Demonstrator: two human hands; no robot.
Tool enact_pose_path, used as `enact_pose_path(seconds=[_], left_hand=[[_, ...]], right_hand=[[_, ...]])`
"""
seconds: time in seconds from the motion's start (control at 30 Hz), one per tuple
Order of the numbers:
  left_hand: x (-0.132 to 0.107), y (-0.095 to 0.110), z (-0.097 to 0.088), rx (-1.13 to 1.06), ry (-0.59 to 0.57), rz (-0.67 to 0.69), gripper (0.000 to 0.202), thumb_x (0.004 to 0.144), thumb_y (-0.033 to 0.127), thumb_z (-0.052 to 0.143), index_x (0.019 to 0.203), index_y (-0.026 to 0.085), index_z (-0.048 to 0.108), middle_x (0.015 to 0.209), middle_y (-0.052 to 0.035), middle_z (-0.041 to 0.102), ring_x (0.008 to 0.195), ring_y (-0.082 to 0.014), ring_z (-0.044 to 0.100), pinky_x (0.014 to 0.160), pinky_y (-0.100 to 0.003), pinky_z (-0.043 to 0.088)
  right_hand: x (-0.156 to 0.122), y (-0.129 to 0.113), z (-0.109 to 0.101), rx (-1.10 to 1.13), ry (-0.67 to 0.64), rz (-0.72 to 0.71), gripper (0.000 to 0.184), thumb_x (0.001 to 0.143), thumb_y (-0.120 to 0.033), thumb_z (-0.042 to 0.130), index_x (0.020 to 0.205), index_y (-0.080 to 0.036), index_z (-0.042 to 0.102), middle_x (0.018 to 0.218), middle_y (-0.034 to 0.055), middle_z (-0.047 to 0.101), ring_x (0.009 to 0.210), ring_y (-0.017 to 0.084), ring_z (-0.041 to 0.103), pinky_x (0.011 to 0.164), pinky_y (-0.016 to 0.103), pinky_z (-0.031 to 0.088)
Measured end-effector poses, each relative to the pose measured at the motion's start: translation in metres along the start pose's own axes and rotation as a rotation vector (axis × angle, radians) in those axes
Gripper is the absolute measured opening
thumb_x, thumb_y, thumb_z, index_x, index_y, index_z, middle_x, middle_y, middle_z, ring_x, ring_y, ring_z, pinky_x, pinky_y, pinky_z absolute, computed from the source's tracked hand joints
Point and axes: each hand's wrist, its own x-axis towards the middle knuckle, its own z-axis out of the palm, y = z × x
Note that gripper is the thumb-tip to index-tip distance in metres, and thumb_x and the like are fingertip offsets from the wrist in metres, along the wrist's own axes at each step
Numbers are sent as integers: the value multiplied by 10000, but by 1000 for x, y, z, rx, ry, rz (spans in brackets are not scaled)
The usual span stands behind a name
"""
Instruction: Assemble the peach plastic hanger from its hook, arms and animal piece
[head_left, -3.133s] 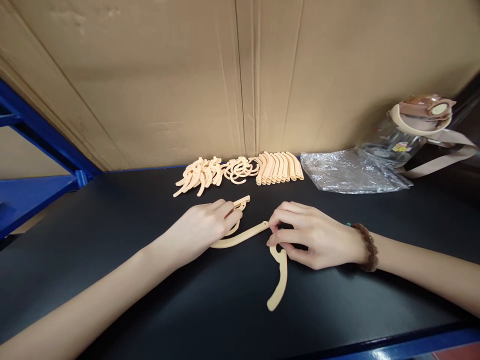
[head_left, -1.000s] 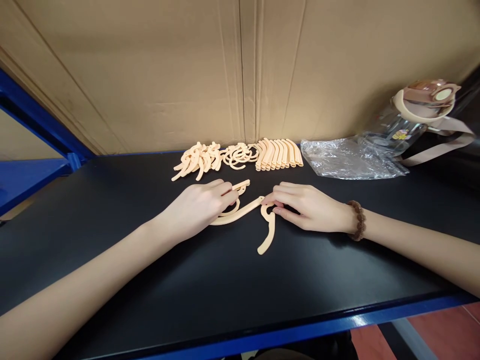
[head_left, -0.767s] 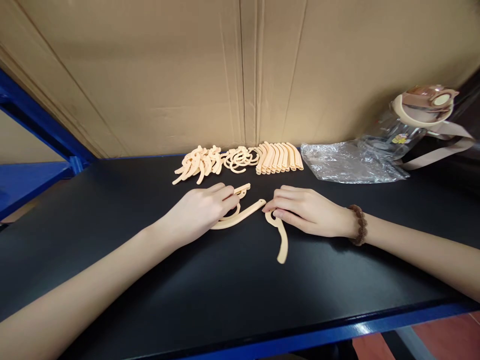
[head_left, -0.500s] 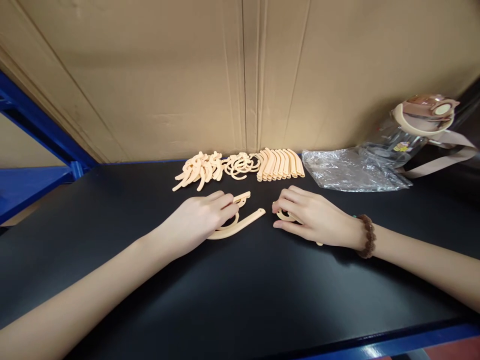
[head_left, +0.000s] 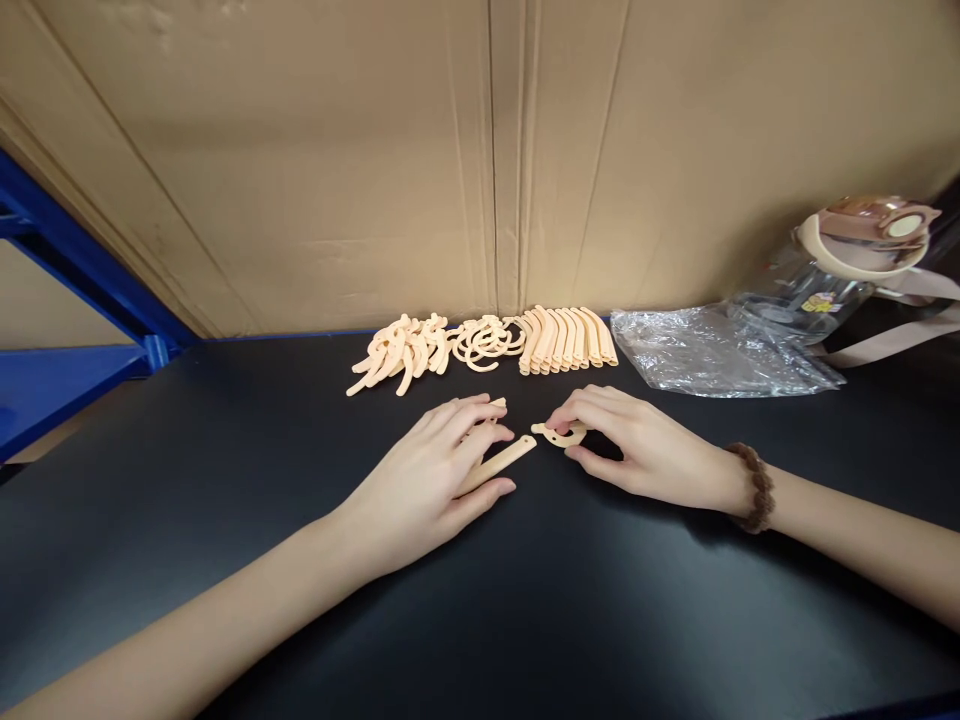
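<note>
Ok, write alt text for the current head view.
A person's left hand partly covers a narrow cream strip on a black tabletop; the right hand touches a ring-like cream piece. Behind lie three groups of cream curved parts, beside a clear plastic bag.

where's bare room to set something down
Bare: the table on the near side of left hand and right hand; also from left hand to blue frame. Crowded: along the cardboard, with parts, bag and bottle.

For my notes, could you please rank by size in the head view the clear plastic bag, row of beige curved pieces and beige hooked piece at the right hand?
Clear plastic bag
Row of beige curved pieces
Beige hooked piece, partly hidden
</note>
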Motion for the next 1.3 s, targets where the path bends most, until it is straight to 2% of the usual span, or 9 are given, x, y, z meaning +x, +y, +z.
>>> enact_pose_path(seconds=[0.1,0.17,0.27,0.37,0.53,0.77,0.9,1.0,1.3], left_hand=[[0,0,1,-70,-39,0,139,968,265,472,1059,179,530,1282,-117,539,1320,-237,412,1038,-389,433],[2,1,0,-93,-60,21,96,970,222,438,985,176,521,1222,-121,559,1318,-240,415,1025,-381,445],[3,2,-2,-93,-96,53,126,961,187,403,863,182,483,1163,-133,577,1315,-269,418,1030,-423,437],[3,1,-4,-116,-70,65,191,953,186,395,766,203,431,1141,-117,575,1287,-267,445,1023,-425,443],[2,-1,-5,-56,-66,86,209,957,309,495,783,194,482,1172,-103,569,1213,-274,510,961,-403,494],[3,-4,-1,6,3,63,135,986,247,407,983,190,529,1229,-100,563,1047,-218,607,881,-366,529],[3,-3,1,-56,9,47,125,975,263,432,885,197,489,1193,-97,589,1148,-234,549,955,-389,493],[3,-2,0,-86,-12,62,190,978,273,421,811,201,477,1175,-96,578,1228,-252,482,1001,-408,459],[4,-2,1,-6,-26,117,206,989,254,400,892,177,565,1197,-110,569,1227,-257,499,1001,-390,463]], right_hand=[[-1,1,1,44,16,69,265,931,-311,575,1161,-182,546,1108,57,563,968,178,561,842,315,470],[-1,2,2,32,22,91,241,934,-345,571,1122,-194,580,1121,54,553,969,176,563,842,313,474],[0,2,3,31,1,84,141,959,-303,524,958,-189,605,1063,45,556,927,164,561,822,306,471],[0,-2,3,86,-8,67,78,944,-229,526,888,-185,555,1034,36,544,890,146,550,801,287,460],[1,-8,2,217,-17,50,55,935,-207,526,910,-200,478,1045,29,537,912,140,531,825,277,435],[-1,-11,0,157,-53,106,68,956,-250,470,905,-206,464,839,-3,540,765,148,497,715,284,406],[0,-12,-1,175,-61,118,187,1009,-297,374,933,-199,514,822,-2,571,704,138,525,665,272,401],[0,-14,-1,180,-59,108,284,1035,-309,308,1068,-196,566,930,22,620,802,151,580,737,285,418],[-1,-18,0,172,-86,106,312,1040,-323,301,1044,-193,585,965,24,622,817,147,583,742,273,408]])
